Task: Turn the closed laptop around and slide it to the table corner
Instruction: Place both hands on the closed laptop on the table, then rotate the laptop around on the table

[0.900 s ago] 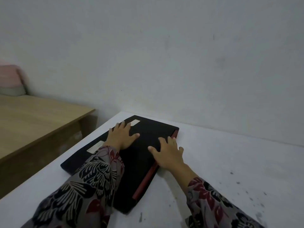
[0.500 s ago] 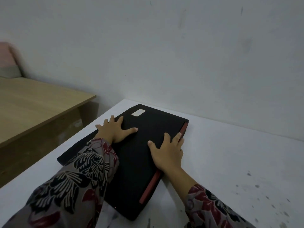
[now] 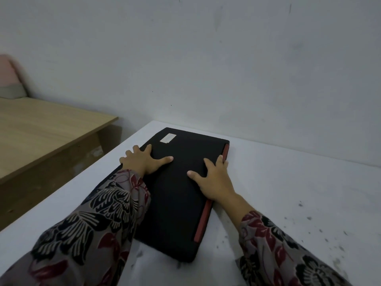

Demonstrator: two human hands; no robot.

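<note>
A closed black laptop [image 3: 181, 195] with a red strip along its right side lies on the white table [image 3: 288, 193], its far end close to the table's back left corner by the wall. A pale sticker [image 3: 168, 138] marks its far left area. My left hand [image 3: 142, 162] presses flat on the lid near the left edge, fingers spread. My right hand [image 3: 214, 178] rests flat on the lid at the right edge, fingertips reaching the red strip. My patterned left sleeve hides the laptop's near left part.
The grey wall [image 3: 226, 69] runs just behind the table. A lower wooden table [image 3: 41, 129] stands to the left across a gap. Dark specks dot the white table at right [image 3: 321, 232]. A pink and grey object [image 3: 9, 79] sits far left.
The laptop has slid away from me toward the back left corner, and both hands moved with it, staying flat on the lid.
</note>
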